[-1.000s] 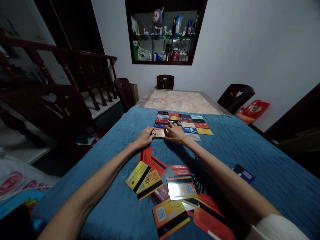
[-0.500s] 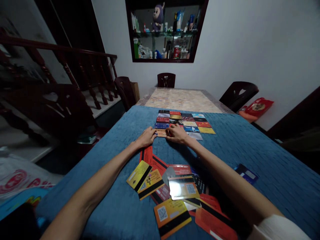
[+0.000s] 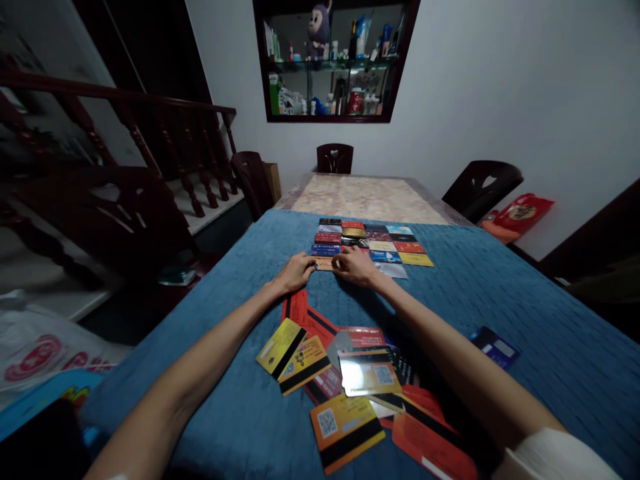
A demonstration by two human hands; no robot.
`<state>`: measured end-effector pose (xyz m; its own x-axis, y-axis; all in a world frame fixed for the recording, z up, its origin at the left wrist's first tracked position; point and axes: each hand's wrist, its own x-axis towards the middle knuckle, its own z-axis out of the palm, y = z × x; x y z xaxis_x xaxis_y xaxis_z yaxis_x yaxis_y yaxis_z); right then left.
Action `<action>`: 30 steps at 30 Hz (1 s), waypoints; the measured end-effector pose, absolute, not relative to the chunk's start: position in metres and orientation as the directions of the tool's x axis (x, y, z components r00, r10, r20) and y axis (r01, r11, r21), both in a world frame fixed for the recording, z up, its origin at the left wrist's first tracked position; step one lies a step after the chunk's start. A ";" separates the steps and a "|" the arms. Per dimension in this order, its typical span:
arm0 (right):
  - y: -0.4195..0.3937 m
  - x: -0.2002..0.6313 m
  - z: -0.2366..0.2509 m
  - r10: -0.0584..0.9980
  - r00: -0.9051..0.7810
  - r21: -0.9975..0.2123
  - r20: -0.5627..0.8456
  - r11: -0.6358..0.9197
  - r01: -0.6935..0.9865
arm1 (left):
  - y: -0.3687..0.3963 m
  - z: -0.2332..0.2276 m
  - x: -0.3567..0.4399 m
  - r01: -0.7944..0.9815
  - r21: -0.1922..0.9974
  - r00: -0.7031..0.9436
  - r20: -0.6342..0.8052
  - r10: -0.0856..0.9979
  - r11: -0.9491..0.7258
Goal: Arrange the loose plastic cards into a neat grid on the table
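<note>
An orange-tan card (image 3: pixel 324 264) lies at the near left end of a grid of overlapping cards. My left hand (image 3: pixel 297 272) grips its left edge between closed fingers. On the card's right edge, my right hand (image 3: pixel 356 267) pinches it, covering part of the cards behind. Just beyond lies a blue card (image 3: pixel 325 250). The grid's right side shows a yellow card (image 3: pixel 417 259) and a silver card (image 3: pixel 393 270). Nearer to me, a loose pile holds a yellow card (image 3: pixel 281 347), an orange card with a QR code (image 3: pixel 350 427) and a shiny card (image 3: pixel 367 373).
A blue cloth (image 3: pixel 225 387) covers the near part of the table. By my right forearm lies a dark blue card (image 3: pixel 495 348). Chairs (image 3: pixel 335 159) stand around the table, and a white bag (image 3: pixel 45 347) sits at the left.
Both hands stay on the orange-tan card with almost no movement. The whole view has shifted slightly; the cards keep their layout.
</note>
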<state>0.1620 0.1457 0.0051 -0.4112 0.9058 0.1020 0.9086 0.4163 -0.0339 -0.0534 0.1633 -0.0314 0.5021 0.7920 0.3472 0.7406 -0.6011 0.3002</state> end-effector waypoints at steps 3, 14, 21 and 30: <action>0.144 0.161 0.006 0.908 -0.406 -0.024 0.101 0.410 0.912 | 0.163 -0.030 -0.054 0.740 0.306 0.497 0.351 0.794 -0.599; 0.133 0.157 0.009 0.907 -0.392 0.040 0.150 0.391 0.920 | 0.153 -0.015 -0.067 0.711 0.332 0.543 0.302 0.784 -0.620; 0.117 0.158 0.014 0.888 -0.441 0.047 0.131 0.439 0.897 | 0.136 0.009 -0.088 0.710 0.359 0.619 0.092 0.780 -0.605; 0.087 0.157 0.017 0.853 -0.504 0.016 0.133 0.507 0.862 | 0.114 0.026 -0.092 0.745 0.270 0.657 -0.135 0.742 -0.610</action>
